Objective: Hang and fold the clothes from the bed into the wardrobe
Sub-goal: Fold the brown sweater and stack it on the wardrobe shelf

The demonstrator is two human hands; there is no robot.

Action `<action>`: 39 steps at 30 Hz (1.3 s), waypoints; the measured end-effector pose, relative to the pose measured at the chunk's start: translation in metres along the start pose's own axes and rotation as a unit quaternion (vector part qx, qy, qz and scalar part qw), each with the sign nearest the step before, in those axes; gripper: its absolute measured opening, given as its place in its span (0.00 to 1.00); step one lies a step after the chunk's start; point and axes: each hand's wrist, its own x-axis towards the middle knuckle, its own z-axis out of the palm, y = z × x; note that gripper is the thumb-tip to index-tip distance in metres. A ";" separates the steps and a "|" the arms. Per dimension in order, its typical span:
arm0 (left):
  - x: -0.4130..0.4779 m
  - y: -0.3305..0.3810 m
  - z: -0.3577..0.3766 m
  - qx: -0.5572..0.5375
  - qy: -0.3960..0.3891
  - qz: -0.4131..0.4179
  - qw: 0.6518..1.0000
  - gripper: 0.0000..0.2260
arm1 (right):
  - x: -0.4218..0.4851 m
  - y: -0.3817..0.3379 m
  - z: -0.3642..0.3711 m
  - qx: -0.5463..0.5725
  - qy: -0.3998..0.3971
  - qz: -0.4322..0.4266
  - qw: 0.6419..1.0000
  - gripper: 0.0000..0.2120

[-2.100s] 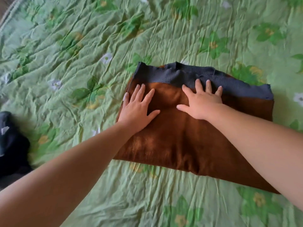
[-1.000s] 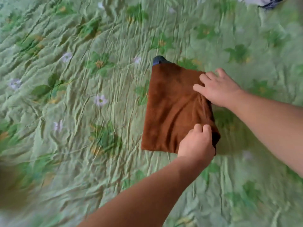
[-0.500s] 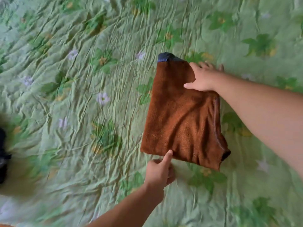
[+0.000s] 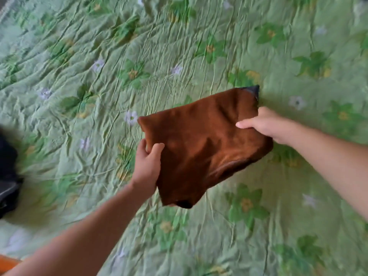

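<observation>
Over bedspread [image 4: 79,46], left hand [image 4: 147,164], right hand [image 4: 264,124] grip garment [image 4: 201,140], seemingly diagonal.

Folded brown garment [image 4: 201,144], seemingly lifted

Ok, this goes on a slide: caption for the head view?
Folded brown garment gripped by left hand and right hand over green floral bedspread.
</observation>
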 end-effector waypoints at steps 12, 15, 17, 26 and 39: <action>0.073 -0.021 -0.052 0.630 -0.052 0.358 0.687 0.34 | -0.064 0.040 0.158 -0.305 0.295 -0.263 0.866 0.35; 0.079 -0.045 -0.034 0.667 -0.043 0.344 0.659 0.35 | -0.033 0.028 0.175 -0.411 0.209 -0.278 0.843 0.38; 0.083 -0.057 -0.028 0.685 -0.031 0.351 0.638 0.35 | -0.014 0.033 0.181 -0.423 0.204 -0.261 0.843 0.38; 0.084 -0.028 -0.006 0.683 -0.085 0.401 0.604 0.29 | -0.018 0.000 0.175 -0.375 0.217 -0.278 0.857 0.30; 0.088 -0.038 -0.062 0.596 -0.053 0.237 0.765 0.35 | -0.009 0.089 0.125 -0.259 0.252 -0.055 0.931 0.39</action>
